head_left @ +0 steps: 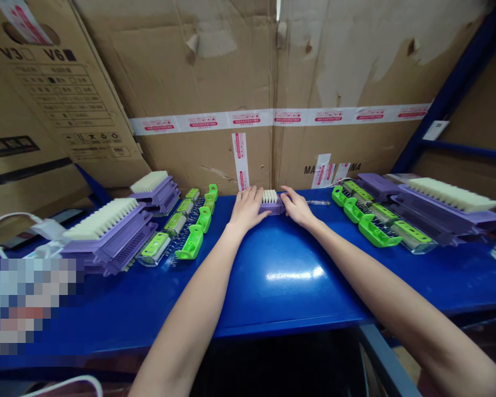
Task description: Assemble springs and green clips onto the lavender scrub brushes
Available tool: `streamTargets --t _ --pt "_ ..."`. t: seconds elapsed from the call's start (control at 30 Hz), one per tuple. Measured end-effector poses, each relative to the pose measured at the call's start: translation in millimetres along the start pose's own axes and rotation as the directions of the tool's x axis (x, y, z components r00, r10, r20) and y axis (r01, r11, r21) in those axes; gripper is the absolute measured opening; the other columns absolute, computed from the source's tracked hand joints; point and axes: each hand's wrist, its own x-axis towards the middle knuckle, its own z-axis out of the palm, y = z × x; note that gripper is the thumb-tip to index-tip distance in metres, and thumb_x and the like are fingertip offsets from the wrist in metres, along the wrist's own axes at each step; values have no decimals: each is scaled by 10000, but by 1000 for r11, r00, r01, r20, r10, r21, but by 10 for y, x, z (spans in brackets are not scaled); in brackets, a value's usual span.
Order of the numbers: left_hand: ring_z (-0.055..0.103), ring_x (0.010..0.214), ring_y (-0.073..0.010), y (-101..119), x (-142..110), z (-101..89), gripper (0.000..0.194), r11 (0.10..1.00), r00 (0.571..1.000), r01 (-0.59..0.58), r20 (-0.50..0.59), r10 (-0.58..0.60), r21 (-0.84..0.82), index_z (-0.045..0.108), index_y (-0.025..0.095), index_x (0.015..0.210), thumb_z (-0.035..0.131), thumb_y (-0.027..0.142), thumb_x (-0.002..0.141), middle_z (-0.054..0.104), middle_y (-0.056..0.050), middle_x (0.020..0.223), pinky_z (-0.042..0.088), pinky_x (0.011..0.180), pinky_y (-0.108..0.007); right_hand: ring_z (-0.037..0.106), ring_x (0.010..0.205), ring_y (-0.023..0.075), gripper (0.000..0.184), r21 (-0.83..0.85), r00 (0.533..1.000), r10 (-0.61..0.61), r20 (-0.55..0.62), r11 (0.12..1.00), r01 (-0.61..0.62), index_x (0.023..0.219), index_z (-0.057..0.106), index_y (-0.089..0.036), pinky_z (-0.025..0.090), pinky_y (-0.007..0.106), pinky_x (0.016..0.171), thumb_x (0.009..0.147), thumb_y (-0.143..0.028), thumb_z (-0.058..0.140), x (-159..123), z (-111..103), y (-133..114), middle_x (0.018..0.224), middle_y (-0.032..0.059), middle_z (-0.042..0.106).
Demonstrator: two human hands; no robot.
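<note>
At the back middle of the table stands a small purple brush block with cream bristles pointing up. My left hand grips its left end, fingers stretched toward the back and thumb along the near side. At the other end, my right hand holds the block with bent fingers, thumb at the near side. Both hands cover the ends, so only the middle of the brush block shows. Just right of my right hand lies a thin clear-and-metal tool, too small to name surely.
Purple brush stacks stand at left and right. Green curved pieces and clear green-topped pieces line the left; more green pieces line the right. A cardboard wall rises behind the blue table. A white cable lies far left.
</note>
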Motion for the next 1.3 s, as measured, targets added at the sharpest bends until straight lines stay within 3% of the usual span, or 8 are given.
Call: streamTargets --t 0.7,0.93,1.1,1.3 --pt "368 1300 -301 0 -12 40 680 1000 999 -4 -38 5 13 397 98 1371 543 496 839 434 -171 1402 247 1083 -412 651 823 192 479 -71 999 -22 23 997 23 1338 478 -207 485 386 866 910 -389 364 -19 -3 -27 1188 73 640" --pt "366 1303 -306 10 -11 18 681 1000 1000 1 -24 -1 10 394 92 1371 534 497 842 431 -178 1402 251 1080 -418 639 932 226 484 -79 999 -42 22 996 43 1346 470 -197 471 407 899 915 -382 353 -2 -6 -9 1166 76 651" --pt "364 1303 -307 6 -11 22 673 1000 1000 1 -25 -1 8 400 101 1366 526 507 844 431 -181 1401 255 1078 -423 586 1069 275 479 -234 988 -98 -123 970 67 1325 500 -189 452 439 924 873 -329 420 73 -125 -11 1173 94 642" --pt "363 1305 -304 2 -9 37 668 1000 999 -5 -41 5 -5 405 103 1361 531 506 844 433 -183 1394 243 1087 -419 609 975 288 481 -405 945 1 -327 903 -141 1296 533 -186 471 447 844 826 -260 461 303 -537 36 1100 123 660"
